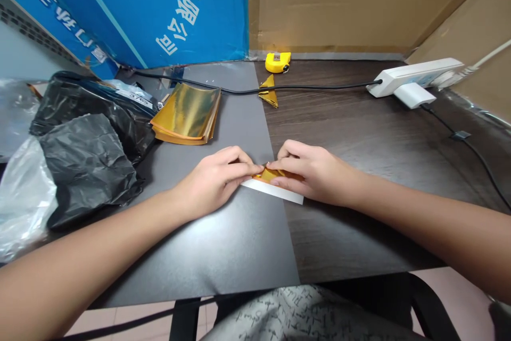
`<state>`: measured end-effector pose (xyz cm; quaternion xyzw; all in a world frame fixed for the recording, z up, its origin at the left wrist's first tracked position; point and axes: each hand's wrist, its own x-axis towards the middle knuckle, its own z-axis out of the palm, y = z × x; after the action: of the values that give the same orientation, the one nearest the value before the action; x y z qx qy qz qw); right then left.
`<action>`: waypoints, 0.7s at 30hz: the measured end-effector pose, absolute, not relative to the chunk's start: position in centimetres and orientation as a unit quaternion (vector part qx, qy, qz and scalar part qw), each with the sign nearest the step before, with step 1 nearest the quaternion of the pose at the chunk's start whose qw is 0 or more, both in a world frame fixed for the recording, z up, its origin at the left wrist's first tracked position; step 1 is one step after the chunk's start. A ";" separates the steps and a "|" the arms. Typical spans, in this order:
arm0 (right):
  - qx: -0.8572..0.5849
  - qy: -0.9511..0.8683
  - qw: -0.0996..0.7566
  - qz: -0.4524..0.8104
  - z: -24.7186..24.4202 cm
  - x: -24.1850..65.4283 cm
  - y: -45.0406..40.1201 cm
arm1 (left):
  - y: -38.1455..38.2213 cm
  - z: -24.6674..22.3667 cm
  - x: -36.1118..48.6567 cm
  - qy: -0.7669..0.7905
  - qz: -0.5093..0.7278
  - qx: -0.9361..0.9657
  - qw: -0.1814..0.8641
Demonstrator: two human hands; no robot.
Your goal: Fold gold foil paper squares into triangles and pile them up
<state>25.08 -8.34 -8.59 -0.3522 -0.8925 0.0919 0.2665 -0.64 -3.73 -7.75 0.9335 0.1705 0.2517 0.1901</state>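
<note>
My left hand [215, 181] and my right hand [315, 173] meet at the middle of the desk, and the fingertips of both pinch a small folded piece of gold foil paper [272, 174]. Its white underside shows as a strip [271, 191] along the near edge, resting on the grey mat [243, 117]. Much of the fold is hidden under my fingers. Beyond my left hand lies a stack of gold foil sheets [187, 115] with curling edges. A small folded gold triangle [269, 93] stands farther off, beyond my right hand, under a black cable [255, 90].
Black plastic bags [88, 165] and clear plastic [24, 197] are heaped at the left. A yellow tape measure [277, 62] sits at the back, by a blue board [139, 6] and cardboard [339, 6]. A white power strip [415, 76] lies on the dark wood desk [351, 117].
</note>
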 end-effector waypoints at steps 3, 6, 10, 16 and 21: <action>-0.337 -0.902 0.259 0.071 -8.5 25.0 -8.2 | -3.6 -7.7 -0.7 0.171 0.251 0.933 0.192; -0.314 -0.912 0.258 0.054 -8.5 24.9 -8.2 | -3.6 -7.7 -0.6 0.164 0.255 0.934 0.191; -0.294 -0.920 0.254 0.057 -8.5 24.9 -8.3 | -3.5 -7.8 -0.5 0.157 0.254 0.935 0.189; -0.304 -0.920 0.238 0.061 -8.4 25.1 -8.4 | -3.1 -7.4 -0.9 0.161 0.247 0.942 0.161; -0.324 -0.921 0.207 0.066 -8.1 24.8 -8.4 | -2.7 -6.8 -1.2 0.195 0.203 0.946 0.162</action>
<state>24.83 -8.39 -8.07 -0.3236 -0.9209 0.0660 0.2070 -1.20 -2.72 -6.80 0.9459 0.1950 0.2028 0.1618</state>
